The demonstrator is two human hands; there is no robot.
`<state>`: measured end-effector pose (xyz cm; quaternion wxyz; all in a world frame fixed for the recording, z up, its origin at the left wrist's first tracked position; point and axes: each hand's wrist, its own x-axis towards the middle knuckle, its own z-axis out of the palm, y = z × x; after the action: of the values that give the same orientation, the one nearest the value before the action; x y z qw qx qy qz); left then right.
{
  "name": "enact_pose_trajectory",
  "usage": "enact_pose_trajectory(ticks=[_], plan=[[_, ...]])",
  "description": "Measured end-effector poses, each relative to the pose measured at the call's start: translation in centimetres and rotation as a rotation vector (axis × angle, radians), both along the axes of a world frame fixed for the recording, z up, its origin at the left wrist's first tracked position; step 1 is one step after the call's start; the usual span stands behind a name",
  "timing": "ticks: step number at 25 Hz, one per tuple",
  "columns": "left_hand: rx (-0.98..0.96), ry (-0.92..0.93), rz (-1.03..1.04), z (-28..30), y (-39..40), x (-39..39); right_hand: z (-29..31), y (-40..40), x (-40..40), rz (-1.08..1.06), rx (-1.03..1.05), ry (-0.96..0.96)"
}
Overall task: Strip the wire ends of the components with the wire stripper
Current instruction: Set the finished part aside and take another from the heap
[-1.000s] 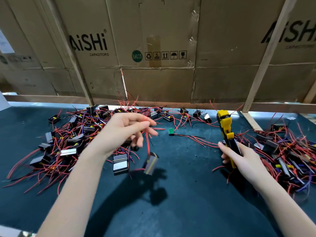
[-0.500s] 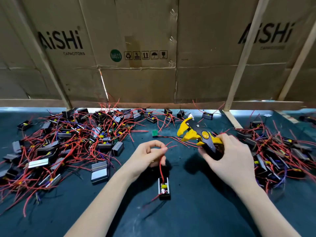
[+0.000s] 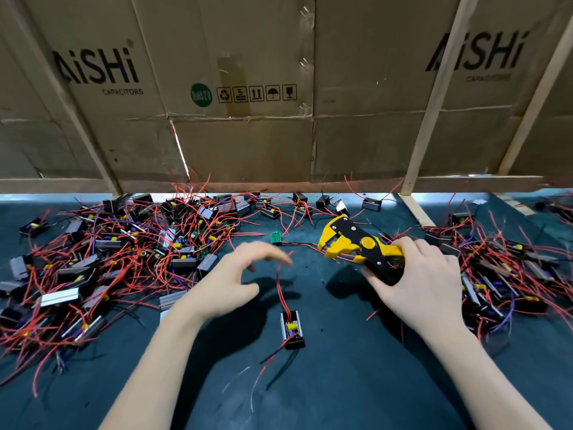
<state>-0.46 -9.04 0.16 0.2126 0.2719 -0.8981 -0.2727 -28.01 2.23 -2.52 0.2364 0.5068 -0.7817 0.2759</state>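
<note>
A small black component (image 3: 291,328) with red wires lies on the dark mat between my hands. One of its red wires (image 3: 280,283) rises toward my left hand (image 3: 231,288). That hand is blurred, hovering with fingers spread, fingertips just beside the wire's top end and gripping nothing. My right hand (image 3: 417,283) grips the handles of the yellow and black wire stripper (image 3: 356,245). The stripper's jaws point left and gape open, a short way right of the wire's end.
A big heap of components with red wires (image 3: 124,252) covers the mat at the left. Another heap (image 3: 502,274) lies to the right. A small green board (image 3: 276,237) sits in the middle. Cardboard boxes (image 3: 248,103) and wooden slats (image 3: 434,97) wall off the back.
My left hand set the component down on the mat, then let go of its wire and spread its fingers. My right hand brought the stripper in and tilted its jaws to the left.
</note>
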Motion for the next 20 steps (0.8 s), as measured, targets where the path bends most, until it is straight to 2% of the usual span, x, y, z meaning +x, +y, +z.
enact_pose_trajectory(ticks=[2, 3, 5, 8, 10, 12, 14, 20], plan=[[0.076, -0.178, -0.242, 0.6, 0.8, 0.5, 0.1, 0.0, -0.1, 0.004, -0.001, -0.031], [0.09, -0.249, -0.28, 0.5, 1.3, 0.2, 0.1, 0.1, -0.1, 0.01, -0.007, -0.047], [-0.016, -0.277, -0.206, 0.1, 2.0, -0.9, 0.2, 0.1, -0.1, 0.02, -0.019, -0.063], [-0.271, -0.236, 0.008, -0.1, 2.5, -2.4, 0.1, 0.0, -0.2, 0.011, 0.002, -0.053], [-0.403, -0.277, 0.132, -0.3, 2.6, -2.7, 0.1, 0.0, -0.2, 0.005, 0.013, -0.043], [-0.488, -0.276, 0.173, -0.8, 2.7, -3.0, 0.1, 0.0, -0.2, 0.002, 0.014, -0.038], [-0.429, -0.171, 0.151, -1.2, 3.0, -3.5, 0.1, 0.0, -0.2, 0.001, 0.001, -0.034], [-0.088, 0.038, 0.137, -2.1, 3.4, -4.7, 0.0, -0.1, -0.3, -0.003, -0.002, 0.0]])
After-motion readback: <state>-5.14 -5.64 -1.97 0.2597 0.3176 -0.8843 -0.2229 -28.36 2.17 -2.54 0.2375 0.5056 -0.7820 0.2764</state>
